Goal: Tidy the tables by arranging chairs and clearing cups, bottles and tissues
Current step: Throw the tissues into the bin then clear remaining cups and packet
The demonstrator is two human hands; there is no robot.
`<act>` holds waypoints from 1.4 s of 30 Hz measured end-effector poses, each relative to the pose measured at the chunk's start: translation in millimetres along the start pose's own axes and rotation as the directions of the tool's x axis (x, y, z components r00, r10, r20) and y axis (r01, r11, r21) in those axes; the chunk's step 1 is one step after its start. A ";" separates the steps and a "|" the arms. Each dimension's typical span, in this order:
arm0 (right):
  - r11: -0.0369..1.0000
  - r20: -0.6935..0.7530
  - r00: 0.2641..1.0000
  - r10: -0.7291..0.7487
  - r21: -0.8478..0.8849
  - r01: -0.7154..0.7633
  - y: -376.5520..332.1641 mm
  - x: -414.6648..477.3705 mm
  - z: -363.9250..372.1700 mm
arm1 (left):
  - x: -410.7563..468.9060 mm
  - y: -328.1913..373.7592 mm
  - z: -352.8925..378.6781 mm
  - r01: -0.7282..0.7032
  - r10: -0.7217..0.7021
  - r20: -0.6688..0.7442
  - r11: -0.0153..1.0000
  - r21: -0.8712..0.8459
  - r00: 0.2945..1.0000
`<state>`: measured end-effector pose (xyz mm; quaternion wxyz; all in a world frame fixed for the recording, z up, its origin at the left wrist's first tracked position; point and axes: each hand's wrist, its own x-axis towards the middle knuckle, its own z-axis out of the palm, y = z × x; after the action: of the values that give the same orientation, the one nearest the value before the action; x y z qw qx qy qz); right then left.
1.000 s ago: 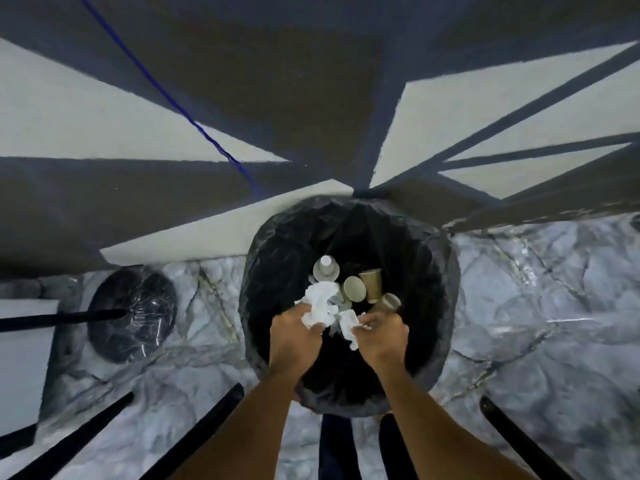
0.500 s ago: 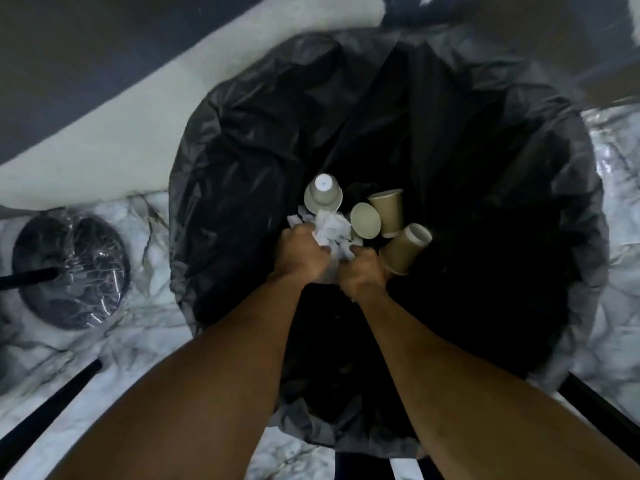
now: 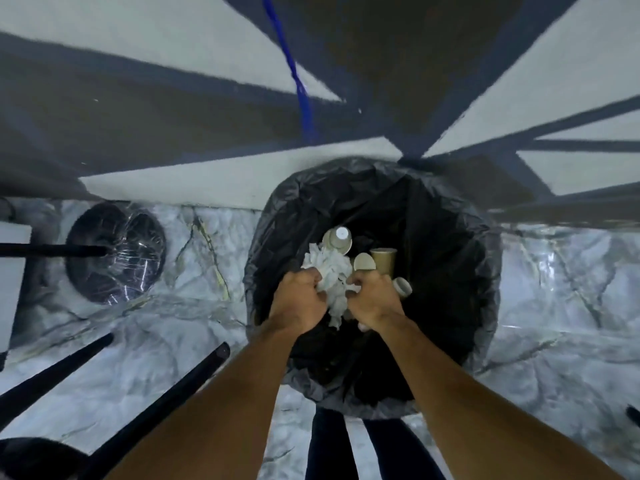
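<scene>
A round bin lined with a black bag (image 3: 460,271) stands on the floor below me. Both my hands are over its opening, holding a wad of crumpled white tissues (image 3: 330,271) between them. My left hand (image 3: 298,299) grips the wad's left side and my right hand (image 3: 372,299) grips its right side, fingers curled. Deep in the bag lie a plastic bottle (image 3: 337,239) with a white cap and brown paper cups (image 3: 383,263), one more cup (image 3: 403,286) just past my right hand.
A round black table base (image 3: 114,252) wrapped in plastic film stands on the marble floor (image 3: 561,306) at the left. Black chair legs (image 3: 166,393) slant across the lower left. A wall painted with grey, brown and white shapes rises behind the bin.
The camera has pulled back from the bin after dipping close half a second ago. Both hands still hold the tissues over the opening, now a little higher above the cups.
</scene>
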<state>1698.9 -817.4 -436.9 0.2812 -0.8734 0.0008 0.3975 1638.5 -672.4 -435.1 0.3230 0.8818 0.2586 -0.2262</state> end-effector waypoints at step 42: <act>-0.288 0.938 -0.002 -0.347 -0.105 0.952 -223.8 -731.7 336.9 | -850.9 -255.1 -86.7 0.417 -0.912 -0.402 0.398 -0.817 0.081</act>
<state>1015.0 -625.8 4.2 -0.0301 -0.4607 -0.8368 0.2943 855.0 -708.9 -9.2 0.2193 0.5048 0.8163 0.1751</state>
